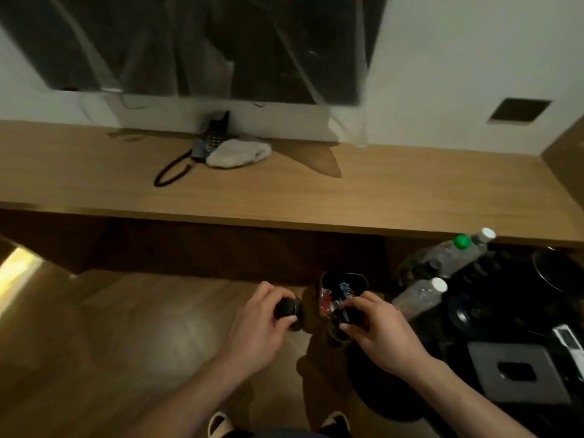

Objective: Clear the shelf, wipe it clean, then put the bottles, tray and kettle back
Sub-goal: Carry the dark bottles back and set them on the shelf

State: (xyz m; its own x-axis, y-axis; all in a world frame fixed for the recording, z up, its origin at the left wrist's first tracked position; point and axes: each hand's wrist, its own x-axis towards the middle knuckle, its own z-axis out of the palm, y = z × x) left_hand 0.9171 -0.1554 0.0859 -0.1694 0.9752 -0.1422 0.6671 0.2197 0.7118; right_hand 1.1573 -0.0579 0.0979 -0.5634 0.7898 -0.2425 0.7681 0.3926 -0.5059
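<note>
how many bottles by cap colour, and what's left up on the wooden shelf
White-capped bottles: 2, one at the back and one nearer the hands
Green-capped bottles: 1
Telephones on the shelf: 1
Cloths on the shelf: 1
Total: 5

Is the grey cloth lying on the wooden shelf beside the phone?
Yes, the cloth lies bunched on the shelf, touching the phone.

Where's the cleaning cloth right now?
The grey cloth lies on the wooden shelf, left of centre in the head view, against the black telephone.
</note>
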